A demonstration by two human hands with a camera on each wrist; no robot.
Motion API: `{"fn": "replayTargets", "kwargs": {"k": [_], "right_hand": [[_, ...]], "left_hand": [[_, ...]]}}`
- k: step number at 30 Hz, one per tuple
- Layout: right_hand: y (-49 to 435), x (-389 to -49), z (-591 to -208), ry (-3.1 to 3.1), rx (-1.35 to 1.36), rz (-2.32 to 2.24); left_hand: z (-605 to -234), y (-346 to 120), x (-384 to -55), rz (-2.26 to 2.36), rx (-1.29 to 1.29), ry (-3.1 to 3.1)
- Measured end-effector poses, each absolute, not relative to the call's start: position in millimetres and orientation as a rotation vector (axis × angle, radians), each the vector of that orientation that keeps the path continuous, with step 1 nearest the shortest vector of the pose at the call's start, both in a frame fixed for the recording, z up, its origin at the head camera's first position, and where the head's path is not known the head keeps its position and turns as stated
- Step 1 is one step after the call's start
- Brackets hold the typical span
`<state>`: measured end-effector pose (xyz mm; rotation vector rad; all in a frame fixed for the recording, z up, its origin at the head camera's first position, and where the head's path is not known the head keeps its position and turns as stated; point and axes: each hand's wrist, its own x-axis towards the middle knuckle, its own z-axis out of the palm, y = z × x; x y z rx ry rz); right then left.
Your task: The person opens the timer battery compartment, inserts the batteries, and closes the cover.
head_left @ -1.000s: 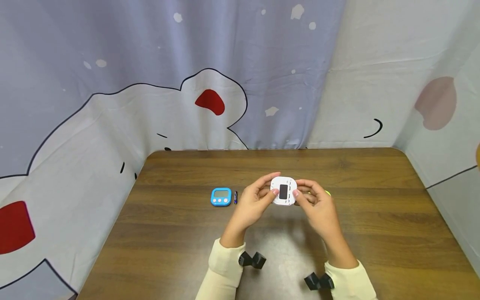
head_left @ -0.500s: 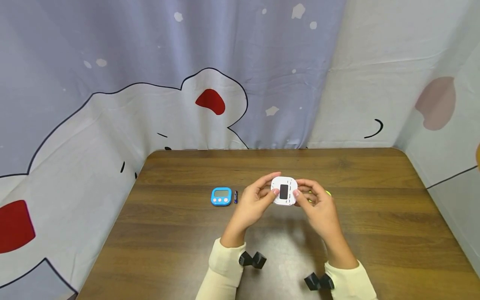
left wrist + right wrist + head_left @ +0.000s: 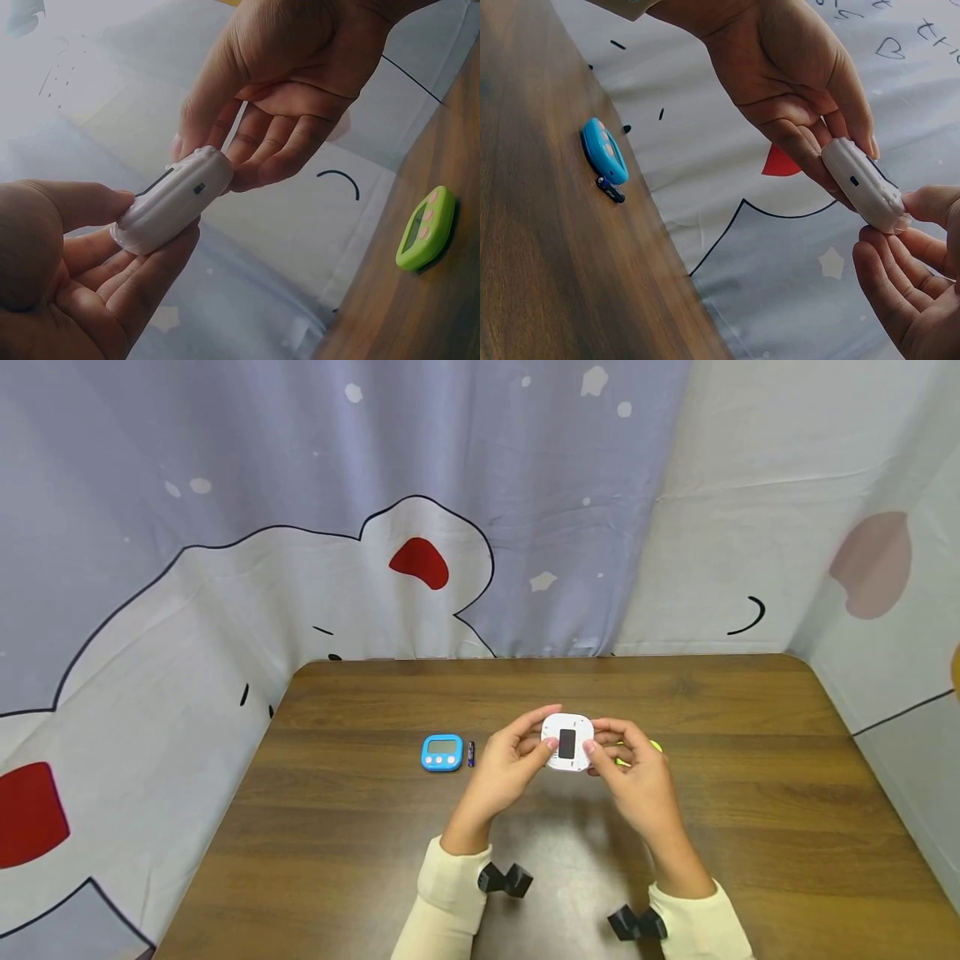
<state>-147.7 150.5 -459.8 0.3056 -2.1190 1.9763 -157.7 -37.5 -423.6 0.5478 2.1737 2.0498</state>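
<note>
Both hands hold a white rounded-square timer (image 3: 567, 759) above the table, one at each side. My left hand (image 3: 507, 767) pinches its left edge, thumb on the face and fingers behind. On the opposite edge my right hand (image 3: 640, 781) has the same kind of pinch. The face, with a dark rectangle in its middle, is tilted up toward the head camera. A small dark slot shows on the white timer's side (image 3: 176, 206) in the left wrist view. The fingers hide parts of its back and edges.
A blue timer (image 3: 442, 753) lies left of the hands, with a small dark-blue battery (image 3: 471, 754) beside it. Mostly covered by the right hand in the head view, a green timer (image 3: 427, 229) rests on the wooden table (image 3: 337, 860). A printed curtain (image 3: 555, 485) hangs behind.
Both hands keep their grip in nearly the same place. Fewer dark marks show beside the white timer's dark rectangle than before. The blue timer and battery have not moved.
</note>
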Motion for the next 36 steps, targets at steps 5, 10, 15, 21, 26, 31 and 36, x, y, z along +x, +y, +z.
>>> {"fn": "replayTargets", "kwargs": {"k": [5,10,15,21,26,31,36], "right_hand": [[149.4,-147.0,-458.7,-2.078,0.286,2.01],[149.9,-146.2,-459.0,-2.032,0.282,2.029],[152.7,-147.5,-461.3,-1.938,0.443,2.048],[157.9,-148.4,-458.8,-1.843,0.635,2.18],[163.4,-148.4,-456.5,-1.862,0.618,2.34],[166.6,-149.7,-458.3,-1.878,0.575,2.419],[166.9,-150.1,-460.1,-1.844,0.535,2.471]], "left_hand": [[-423.9,-38.1,-157.5,2.047,0.545,2.165],[-423.4,-36.9,-156.6,2.062,0.555,2.142],[-420.6,-36.4,-154.6,2.092,0.581,2.127],[-417.1,-39.0,-153.5,2.116,0.584,2.092],[-416.1,-41.3,-153.0,2.116,0.595,2.06],[-416.9,-40.9,-152.8,2.107,0.605,2.062],[-416.2,-39.2,-152.7,2.091,0.615,2.09]]}}
